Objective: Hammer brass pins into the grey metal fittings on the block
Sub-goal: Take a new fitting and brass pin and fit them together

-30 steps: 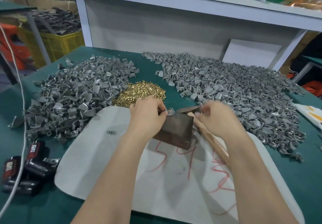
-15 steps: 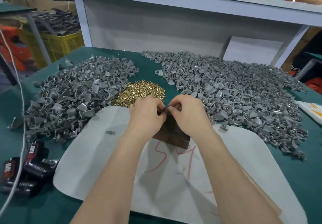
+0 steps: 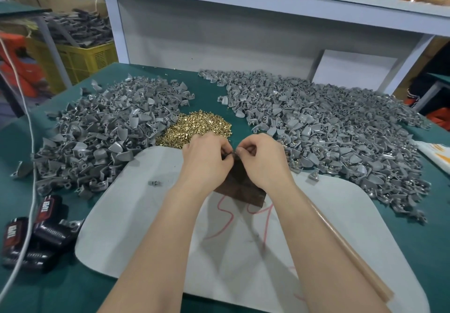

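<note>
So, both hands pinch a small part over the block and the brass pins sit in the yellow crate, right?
No: the head view shows the brass pins heaped on the green table. Left hand and right hand do pinch a small part.

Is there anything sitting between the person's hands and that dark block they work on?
Nothing visible does. The left hand and right hand are over the block, together pinching a small piece at its far edge; what that piece is I cannot tell. The brass pins lie just beyond the left hand.
</note>
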### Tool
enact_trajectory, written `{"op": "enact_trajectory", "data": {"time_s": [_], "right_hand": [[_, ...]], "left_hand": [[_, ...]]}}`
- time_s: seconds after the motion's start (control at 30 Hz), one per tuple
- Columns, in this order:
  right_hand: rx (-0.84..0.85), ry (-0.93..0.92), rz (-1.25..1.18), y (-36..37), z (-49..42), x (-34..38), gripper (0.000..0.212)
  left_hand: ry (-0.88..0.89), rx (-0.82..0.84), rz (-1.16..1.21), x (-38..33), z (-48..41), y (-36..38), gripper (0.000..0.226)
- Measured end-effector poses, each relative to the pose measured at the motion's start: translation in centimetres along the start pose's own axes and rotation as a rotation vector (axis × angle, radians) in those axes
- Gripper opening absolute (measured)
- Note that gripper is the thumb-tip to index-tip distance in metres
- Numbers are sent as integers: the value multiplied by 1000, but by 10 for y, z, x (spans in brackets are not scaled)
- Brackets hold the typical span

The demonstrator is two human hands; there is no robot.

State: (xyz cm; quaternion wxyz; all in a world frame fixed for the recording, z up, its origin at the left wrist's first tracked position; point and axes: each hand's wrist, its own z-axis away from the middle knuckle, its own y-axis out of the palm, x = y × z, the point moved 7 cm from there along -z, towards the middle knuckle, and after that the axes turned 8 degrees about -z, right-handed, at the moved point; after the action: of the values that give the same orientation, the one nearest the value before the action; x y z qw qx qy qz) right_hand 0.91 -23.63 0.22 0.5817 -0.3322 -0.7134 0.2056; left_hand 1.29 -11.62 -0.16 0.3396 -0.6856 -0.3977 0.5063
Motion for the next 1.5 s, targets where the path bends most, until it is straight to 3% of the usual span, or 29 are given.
{"op": "enact_trajectory", "data": {"time_s": [0.33,0.73,0.83,0.9,0.97,1.03,1.13,1.23,1.37,1.43,1.5], "right_hand": [[-64,-63,-13,-1,4,4,15],[12,-59,19,0,2,4,8],[-36,17,-37,-23,0,-12,23],[-21,141,158,-41,1,-36,30],[156,288,419,-40,9,-60,30],[260,321,486,-31,13,-68,21],[257,297,404,-31,8,-69,21],[122,321,184,-52,7,-70,16],[40,187,9,-67,11,-50,6],[66,64,75,-65,16,-36,26],[-46,-97,100,-70,23,-18,47]], "left_hand": [[3,-4,-3,-1,0,0,10],[9,4,5,-1,2,-1,9],[9,5,22,-1,2,-1,8],[7,12,42,0,2,-1,9],[0,19,47,1,2,0,9],[-6,23,54,1,2,0,11],[-18,29,98,1,3,-2,13],[-32,34,117,2,3,-3,12],[-32,28,107,2,3,-2,14],[-31,26,101,2,3,-3,15],[-25,23,89,1,3,-4,16]]}}
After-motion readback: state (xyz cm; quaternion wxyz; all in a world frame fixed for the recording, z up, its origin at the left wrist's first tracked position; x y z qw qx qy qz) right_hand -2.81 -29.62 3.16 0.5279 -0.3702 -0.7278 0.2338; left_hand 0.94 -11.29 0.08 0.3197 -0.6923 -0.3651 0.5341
